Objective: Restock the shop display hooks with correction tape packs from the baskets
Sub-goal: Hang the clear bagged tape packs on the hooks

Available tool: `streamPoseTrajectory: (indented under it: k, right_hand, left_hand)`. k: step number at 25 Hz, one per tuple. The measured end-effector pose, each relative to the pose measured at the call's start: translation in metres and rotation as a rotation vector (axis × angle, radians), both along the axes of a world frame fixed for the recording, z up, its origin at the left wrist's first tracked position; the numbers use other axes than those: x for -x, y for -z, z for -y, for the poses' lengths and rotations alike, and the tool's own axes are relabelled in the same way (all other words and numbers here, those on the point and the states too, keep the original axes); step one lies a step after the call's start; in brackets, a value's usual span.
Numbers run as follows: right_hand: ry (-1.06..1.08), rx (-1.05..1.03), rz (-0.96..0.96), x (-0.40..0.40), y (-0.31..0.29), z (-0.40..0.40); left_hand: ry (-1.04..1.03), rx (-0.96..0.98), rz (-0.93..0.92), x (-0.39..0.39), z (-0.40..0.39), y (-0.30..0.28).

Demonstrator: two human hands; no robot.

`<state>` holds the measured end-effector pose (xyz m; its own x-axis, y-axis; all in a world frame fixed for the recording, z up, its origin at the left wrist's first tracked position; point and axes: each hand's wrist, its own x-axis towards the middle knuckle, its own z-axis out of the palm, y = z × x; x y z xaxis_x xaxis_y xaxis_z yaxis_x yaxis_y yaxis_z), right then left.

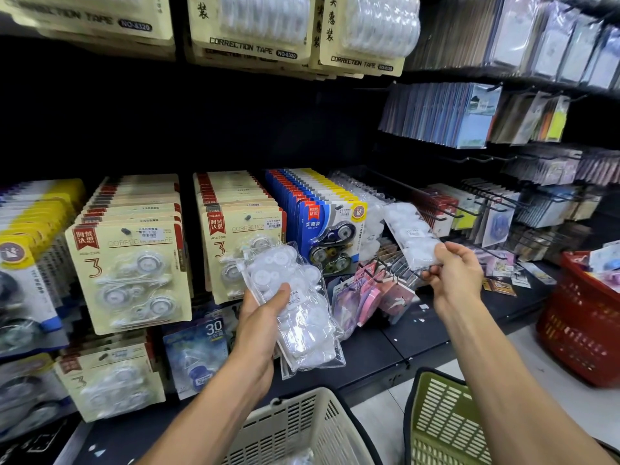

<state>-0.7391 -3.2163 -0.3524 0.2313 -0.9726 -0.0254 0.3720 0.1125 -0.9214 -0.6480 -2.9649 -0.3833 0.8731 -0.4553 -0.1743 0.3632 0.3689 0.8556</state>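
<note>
Two hands busy, so restocking looks maybe midway: left hand (258,317) grips a stack of clear plastic correction tape packs (298,317), right hand (453,273) pinches one clear pack (411,234) near the black wire hook (439,209), while the beige plastic basket (302,427) shows hardly anything and the green one (446,421) nothing I can make out.

this is a stationery shop. a dark display wall (235,129) carries metal hooks (476,196), and on them hang many rows of the same carded packs (131,273) marked "correction tape" with a big 3, each with a small price sticker (149,233). blue and yellow packs (322,229) hang beside them, and thin card packets (446,115) fill the hooks at the right. on the floor stand shopping baskets: a beige basket (302,427), a green basket (446,421) and a red basket (583,330) with goods.
</note>
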Motion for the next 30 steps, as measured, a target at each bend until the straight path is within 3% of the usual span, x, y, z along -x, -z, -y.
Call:
streamPoseTrajectory:
  k: [18,26,28,30]
  right_hand:
    - [0.012,0.028,-0.012,-0.003,0.006,-0.004]
    - [-0.409,-0.172,0.18,0.001,-0.002,-0.013]
    - [-0.439,-0.138,0.034,-0.003,-0.001,-0.017]
    - [-0.429,-0.011,-0.271,-0.007,0.003,-0.023]
  left_hand:
    - [0.013,-0.008,0.015,-0.001,-0.001,0.003]
    - [0.017,-0.033,0.02,0.0,-0.001,0.003]
    - [0.013,-0.041,0.015,-0.001,-0.001,0.002]
    - [0.013,-0.045,0.0,-0.001,-0.001,0.001]
